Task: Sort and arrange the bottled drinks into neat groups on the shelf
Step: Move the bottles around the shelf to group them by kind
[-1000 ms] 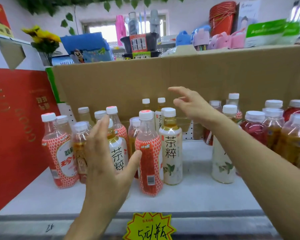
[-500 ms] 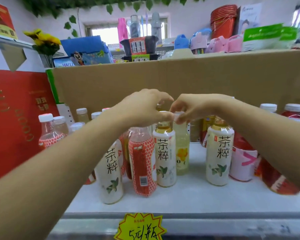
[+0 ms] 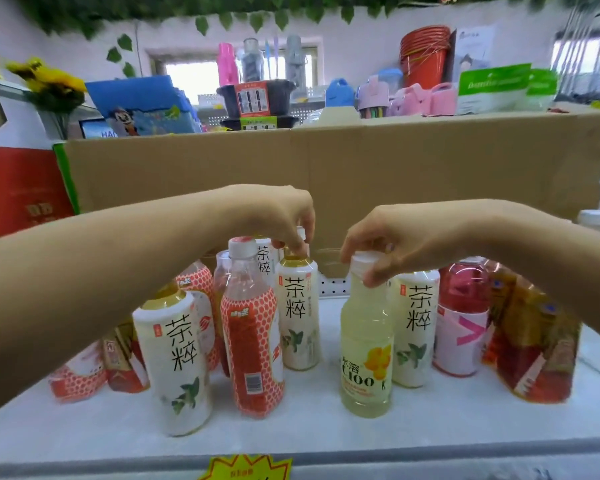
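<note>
As if to separate kinds, left hand [image 3: 274, 220] pinches a tea bottle [image 3: 297, 317] by the cap; right hand [image 3: 392, 237] grips the yellow bottle [image 3: 366, 344] likewise.

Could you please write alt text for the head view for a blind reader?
A person's left hand pinches the cap of a white tea bottle while the right hand grips the cap of a pale yellow drink bottle, among other bottles on a white shelf backed by a cardboard box.

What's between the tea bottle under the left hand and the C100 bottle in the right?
Nothing: the head view shows only bare shelf between the tea bottle and the C100 bottle, no other bottle in the gap.
</note>
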